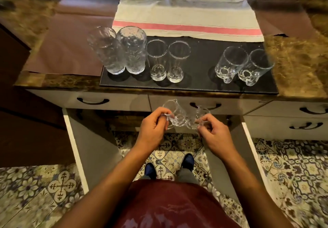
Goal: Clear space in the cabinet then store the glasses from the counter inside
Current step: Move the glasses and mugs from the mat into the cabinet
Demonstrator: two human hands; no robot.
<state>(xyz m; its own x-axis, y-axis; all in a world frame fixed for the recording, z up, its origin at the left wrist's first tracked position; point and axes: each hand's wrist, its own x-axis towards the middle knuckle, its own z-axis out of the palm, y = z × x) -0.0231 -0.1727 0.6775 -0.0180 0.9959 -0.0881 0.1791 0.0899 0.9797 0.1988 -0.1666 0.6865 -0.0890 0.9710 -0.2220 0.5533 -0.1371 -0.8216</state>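
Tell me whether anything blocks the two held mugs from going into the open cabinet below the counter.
Nothing visible does. The left hand and right hand hold the two glass mugs directly before the opening, both cabinet doors swung wide. The interior is too dark to judge.

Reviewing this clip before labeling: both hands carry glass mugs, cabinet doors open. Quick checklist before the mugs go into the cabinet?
1. Left hand grips left mug by its handle: ok.
2. Right hand grips right mug: ok.
3. Held mugs kept apart: cannot tell, they overlap in view.
4. Cabinet doors open: ok.
5. Free space inside cabinet: cannot tell, interior hidden.
6. Six glasses on black mat upright, away from the edge: ok.
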